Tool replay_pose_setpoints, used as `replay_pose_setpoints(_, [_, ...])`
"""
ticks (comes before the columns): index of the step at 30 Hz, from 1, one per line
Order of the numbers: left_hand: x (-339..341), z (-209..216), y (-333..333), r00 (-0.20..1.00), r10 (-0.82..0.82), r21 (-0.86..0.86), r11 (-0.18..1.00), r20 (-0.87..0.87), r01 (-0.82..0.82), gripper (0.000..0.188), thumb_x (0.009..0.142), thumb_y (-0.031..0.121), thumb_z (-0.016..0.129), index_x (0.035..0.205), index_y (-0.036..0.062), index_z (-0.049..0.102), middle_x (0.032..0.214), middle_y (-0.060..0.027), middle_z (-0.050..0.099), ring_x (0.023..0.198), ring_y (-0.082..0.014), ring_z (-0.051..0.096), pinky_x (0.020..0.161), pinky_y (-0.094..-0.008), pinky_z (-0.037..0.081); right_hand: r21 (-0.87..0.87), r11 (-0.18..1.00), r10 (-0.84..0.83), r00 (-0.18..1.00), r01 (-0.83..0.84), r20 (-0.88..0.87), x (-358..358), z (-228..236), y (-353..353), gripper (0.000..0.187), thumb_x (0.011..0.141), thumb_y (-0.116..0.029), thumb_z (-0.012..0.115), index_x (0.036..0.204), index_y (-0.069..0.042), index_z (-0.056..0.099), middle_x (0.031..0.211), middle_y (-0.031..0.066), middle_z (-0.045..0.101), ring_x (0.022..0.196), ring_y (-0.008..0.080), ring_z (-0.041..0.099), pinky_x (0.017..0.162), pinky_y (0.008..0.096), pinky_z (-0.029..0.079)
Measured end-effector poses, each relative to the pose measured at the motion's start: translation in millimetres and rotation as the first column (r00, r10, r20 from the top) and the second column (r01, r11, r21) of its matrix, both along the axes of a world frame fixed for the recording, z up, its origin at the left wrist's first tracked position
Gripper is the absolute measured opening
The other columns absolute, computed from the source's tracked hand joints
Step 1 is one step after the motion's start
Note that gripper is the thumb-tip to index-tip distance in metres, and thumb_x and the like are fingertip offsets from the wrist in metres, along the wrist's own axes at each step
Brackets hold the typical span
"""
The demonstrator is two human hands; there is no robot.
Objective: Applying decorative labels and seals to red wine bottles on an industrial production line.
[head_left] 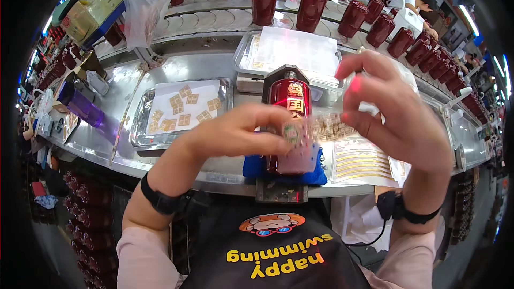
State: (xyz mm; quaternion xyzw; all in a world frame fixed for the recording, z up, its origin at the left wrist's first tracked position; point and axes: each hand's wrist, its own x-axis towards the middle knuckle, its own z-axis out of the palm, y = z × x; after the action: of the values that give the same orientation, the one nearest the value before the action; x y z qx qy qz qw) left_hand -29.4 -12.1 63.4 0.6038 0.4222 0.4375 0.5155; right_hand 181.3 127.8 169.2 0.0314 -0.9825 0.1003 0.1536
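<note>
A dark red glass bottle with gold lettering lies in front of me in a holder, its lower end over a blue cloth. Above the bottle, my left hand pinches a piece of clear film bearing a small round green-and-gold emblem. Against the film's right side is a gold-patterned strip, blurred. My right hand hovers at the strip's right end with fingers curved and apart. Its thumb is close to the strip; whether they touch I cannot tell.
Left of the bottle, a metal tray holds square gold stickers on white paper. Another tray with white sheets sits behind. Gold curved strips lie on a sheet at right. Red bottles line the conveyor; a purple tumbler stands far left.
</note>
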Motion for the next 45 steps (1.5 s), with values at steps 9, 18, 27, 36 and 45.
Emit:
replay_pose_setpoints(9, [1, -53, -19, 0.957, 0.277, -0.139, 0.948, -0.082, -0.287, 0.015, 0.092, 0.016, 0.061, 0.086, 0.0031, 0.059, 0.077, 0.0034, 0.056, 0.072, -0.0040, 0.049, 0.065, -0.0219, 0.042, -0.575, 0.764, -0.271, 0.954, 0.293, 0.126, 27, -133, 6, 0.016, 0.088, -0.014, 0.065, 0.088, -0.002, 0.054, 0.106, 0.0123, 0.053, 0.101, 0.0287, 0.050, 0.087, 0.0367, 0.042])
replay_pose_setpoints(18, [8, -64, -12, 0.903, 0.420, -0.087, 0.900, -0.085, -0.427, 0.025, 0.090, 0.024, 0.065, 0.080, 0.0033, 0.058, 0.069, 0.0036, 0.053, 0.069, -0.0047, 0.044, 0.062, -0.0245, 0.039, -0.663, 0.686, -0.305, 0.946, 0.298, 0.109, 28, -156, 17, 0.016, 0.089, -0.016, 0.064, 0.088, -0.004, 0.055, 0.104, 0.0105, 0.053, 0.097, 0.0246, 0.049, 0.075, 0.0322, 0.042])
replay_pose_setpoints(27, [7, -63, -8, 0.890, 0.434, -0.010, 0.898, -0.139, -0.440, 0.027, 0.090, 0.024, 0.066, 0.076, 0.0038, 0.055, 0.069, 0.0005, 0.053, 0.067, -0.0065, 0.044, 0.059, -0.0259, 0.038, -0.663, 0.691, -0.303, 0.948, 0.288, 0.096, 26, -163, 20, 0.017, 0.089, -0.017, 0.065, 0.088, -0.004, 0.055, 0.104, 0.0104, 0.054, 0.095, 0.0244, 0.048, 0.073, 0.0309, 0.041])
replay_pose_setpoints(36, [6, -59, -8, 0.880, 0.423, -0.009, 0.900, -0.215, -0.435, 0.025, 0.089, 0.023, 0.066, 0.077, 0.0037, 0.055, 0.069, -0.0008, 0.055, 0.067, -0.0075, 0.046, 0.059, -0.0270, 0.038, -0.633, 0.718, -0.271, 0.954, 0.289, 0.127, 26, -171, 24, 0.014, 0.091, -0.014, 0.063, 0.090, -0.003, 0.056, 0.108, 0.0088, 0.052, 0.089, 0.0155, 0.047, 0.077, 0.0266, 0.041])
replay_pose_setpoints(45, [7, -53, -7, 0.877, 0.419, -0.011, 0.901, -0.238, -0.433, 0.026, 0.090, 0.021, 0.066, 0.074, 0.0051, 0.052, 0.069, 0.0020, 0.051, 0.066, -0.0058, 0.044, 0.058, -0.0239, 0.036, -0.709, 0.644, -0.363, 0.931, 0.286, 0.045, 14, -171, -3, 0.050, 0.092, -0.026, 0.063, 0.129, 0.003, 0.050, 0.119, 0.0186, 0.052, 0.110, 0.0288, 0.052, 0.095, 0.0345, 0.041])
